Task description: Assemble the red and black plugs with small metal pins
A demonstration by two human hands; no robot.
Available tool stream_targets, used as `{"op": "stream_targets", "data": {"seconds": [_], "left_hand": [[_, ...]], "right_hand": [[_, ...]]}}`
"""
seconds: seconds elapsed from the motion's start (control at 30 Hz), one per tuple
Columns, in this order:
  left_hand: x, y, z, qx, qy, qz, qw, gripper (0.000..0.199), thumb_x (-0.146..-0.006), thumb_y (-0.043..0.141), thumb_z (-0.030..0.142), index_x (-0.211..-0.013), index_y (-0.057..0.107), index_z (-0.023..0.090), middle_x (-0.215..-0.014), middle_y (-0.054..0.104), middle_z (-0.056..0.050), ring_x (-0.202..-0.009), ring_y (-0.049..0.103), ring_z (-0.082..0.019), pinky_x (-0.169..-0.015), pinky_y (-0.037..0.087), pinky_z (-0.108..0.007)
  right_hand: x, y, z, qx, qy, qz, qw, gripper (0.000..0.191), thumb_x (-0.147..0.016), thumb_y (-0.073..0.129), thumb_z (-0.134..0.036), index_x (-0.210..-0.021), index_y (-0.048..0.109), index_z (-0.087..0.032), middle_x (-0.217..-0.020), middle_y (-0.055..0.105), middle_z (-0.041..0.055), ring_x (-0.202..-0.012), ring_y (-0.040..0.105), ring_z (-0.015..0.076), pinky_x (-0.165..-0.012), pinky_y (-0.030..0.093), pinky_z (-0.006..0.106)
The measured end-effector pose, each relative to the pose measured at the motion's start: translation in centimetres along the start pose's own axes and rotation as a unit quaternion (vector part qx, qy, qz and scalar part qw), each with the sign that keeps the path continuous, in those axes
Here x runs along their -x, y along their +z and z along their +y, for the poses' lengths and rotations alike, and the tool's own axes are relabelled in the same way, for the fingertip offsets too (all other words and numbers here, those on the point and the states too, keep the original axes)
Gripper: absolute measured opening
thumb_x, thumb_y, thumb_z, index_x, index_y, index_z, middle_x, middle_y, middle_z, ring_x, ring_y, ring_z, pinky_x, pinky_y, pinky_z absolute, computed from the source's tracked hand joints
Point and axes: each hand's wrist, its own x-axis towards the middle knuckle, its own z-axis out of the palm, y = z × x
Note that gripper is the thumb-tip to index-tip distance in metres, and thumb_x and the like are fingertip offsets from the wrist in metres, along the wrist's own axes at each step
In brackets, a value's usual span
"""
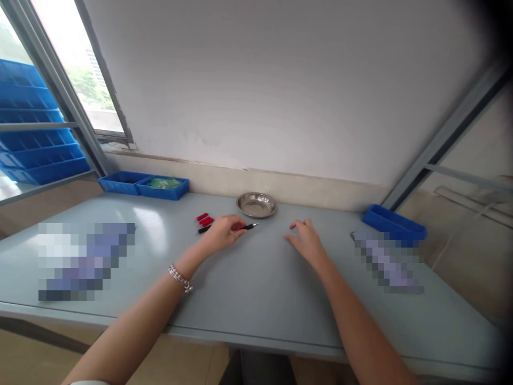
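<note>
My left hand [224,233] is closed with thumb and fingers pinched round a black pen [249,227], whose silver tip points right. Dark red shows at the fingertips; I cannot make out what it is. Just behind this hand lie several short red pieces [206,221], like pen caps or barrels, and a black piece [204,229], partly covered by the hand. To the right, my right hand [305,238] hovers over the table with thumb and fingers apart, holding nothing I can see. A shallow round metal dish [256,215] stands beyond both hands.
Two blue bins [164,195] stand at the back left, one with green and clear plastic bits. Another blue bin [395,224] is at the right. Blurred flat items lie on the grey table [248,299] at both sides. Stacked blue trays [36,133] fill the left rack.
</note>
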Motion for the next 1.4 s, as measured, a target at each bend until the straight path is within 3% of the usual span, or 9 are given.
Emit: {"op": "stream_targets", "data": {"seconds": [0.1, 0.3, 0.5, 0.7, 0.9, 1.07, 1.23, 1.4], "left_hand": [[0.1, 1.3, 0.6, 0.009, 0.044, 0.005, 0.999, 0.018, -0.079, 0.046, 0.028, -0.085, 0.058, 0.015, -0.082, 0.059, -0.005, -0.072, 0.054, -0.014, -0.065, 0.042, -0.024], [0.3, 2.8, 1.2, 0.014, 0.101, 0.003, 0.995, 0.019, -0.082, 0.043, 0.025, -0.090, 0.057, 0.015, -0.084, 0.057, -0.005, -0.071, 0.052, -0.013, -0.066, 0.042, -0.024], [0.4, 2.9, 1.4, 0.002, 0.099, 0.010, 0.995, 0.024, -0.082, 0.043, 0.031, -0.095, 0.056, 0.016, -0.091, 0.057, -0.007, -0.075, 0.054, -0.014, -0.069, 0.042, -0.026], [0.3, 2.9, 1.7, -0.020, 0.081, 0.004, 0.997, 0.028, -0.084, 0.039, 0.033, -0.093, 0.059, 0.015, -0.081, 0.062, -0.007, -0.070, 0.055, -0.014, -0.065, 0.041, -0.026], [0.3, 3.0, 1.7, -0.017, 0.080, -0.007, 0.997, 0.032, -0.086, 0.034, 0.034, -0.094, 0.058, 0.015, -0.079, 0.063, -0.007, -0.070, 0.056, -0.015, -0.065, 0.040, -0.025], [0.2, 3.1, 1.1, -0.032, 0.080, -0.006, 0.996, 0.033, -0.087, 0.032, 0.034, -0.096, 0.057, 0.014, -0.083, 0.062, -0.008, -0.071, 0.055, -0.015, -0.065, 0.040, -0.025], [0.2, 3.1, 0.8, -0.046, 0.075, -0.004, 0.996, 0.033, -0.086, 0.033, 0.034, -0.097, 0.057, 0.016, -0.083, 0.062, -0.008, -0.071, 0.056, -0.016, -0.065, 0.040, -0.026], [0.3, 3.2, 0.7, -0.041, 0.069, -0.019, 0.997, 0.032, -0.086, 0.034, 0.033, -0.099, 0.057, 0.016, -0.086, 0.062, -0.009, -0.075, 0.056, -0.016, -0.067, 0.041, -0.026]], "right_hand": [[0.1, -0.4, -1.9, -0.103, -0.063, 0.012, 0.993, 0.025, -0.075, 0.051, -0.041, -0.077, 0.057, -0.017, -0.073, 0.048, 0.0023, -0.062, 0.046, 0.0119, -0.063, 0.037, 0.024], [1.4, 0.3, -4.7, -0.199, -0.130, -0.064, 0.969, 0.035, -0.082, 0.036, -0.043, -0.063, 0.051, -0.018, -0.056, 0.045, -0.0021, -0.053, 0.039, 0.0099, -0.052, 0.030, 0.021], [1.5, 0.5, -4.7, -0.232, -0.107, -0.050, 0.966, 0.034, -0.081, 0.037, -0.041, -0.059, 0.046, -0.018, -0.052, 0.039, -0.0033, -0.051, 0.035, 0.0092, -0.049, 0.027, 0.021], [1.4, 0.4, -4.5, -0.245, -0.095, -0.040, 0.964, 0.036, -0.081, 0.037, -0.042, -0.054, 0.040, -0.018, -0.049, 0.031, -0.0041, -0.049, 0.030, 0.0089, -0.047, 0.025, 0.021], [1.4, 0.4, -4.4, -0.238, -0.131, -0.027, 0.962, 0.027, -0.082, 0.036, -0.036, -0.063, 0.044, -0.019, -0.057, 0.043, -0.0029, -0.055, 0.039, 0.0099, -0.053, 0.031, 0.020], [1.3, 0.5, -4.3, -0.264, -0.104, -0.050, 0.958, 0.019, -0.079, 0.042, -0.036, -0.073, 0.048, -0.020, -0.058, 0.046, -0.0033, -0.053, 0.041, 0.0100, -0.053, 0.033, 0.020], [1.3, 0.5, -4.3, -0.274, -0.080, -0.060, 0.956, 0.025, -0.078, 0.042, -0.042, -0.069, 0.049, -0.019, -0.054, 0.045, -0.0034, -0.051, 0.040, 0.0098, -0.050, 0.033, 0.021], [1.4, 0.3, -4.6, -0.293, -0.076, -0.055, 0.952, 0.022, -0.078, 0.043, -0.037, -0.068, 0.050, -0.019, -0.053, 0.047, -0.0030, -0.050, 0.041, 0.0098, -0.050, 0.034, 0.021]]}}
